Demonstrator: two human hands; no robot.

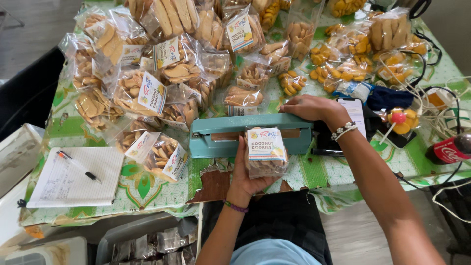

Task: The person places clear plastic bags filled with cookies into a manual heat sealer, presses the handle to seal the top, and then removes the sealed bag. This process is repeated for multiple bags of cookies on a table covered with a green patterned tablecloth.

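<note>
A teal heat sealer (223,131) lies across the table in front of me. My left hand (244,177) holds a clear bag of cookies (265,156) with a white label, its top edge tucked into the sealer's jaw. On the sealer's right end rests my right hand (311,108), palm down on the lid, a beaded bracelet at the wrist.
Several sealed cookie bags (167,64) are piled behind the sealer. A notepad with a pen (77,167) lies at left. A phone (356,114), cables, a lollipop (398,119) and a red-labelled soda bottle (450,149) sit at right. A bin of bags (147,243) stands below.
</note>
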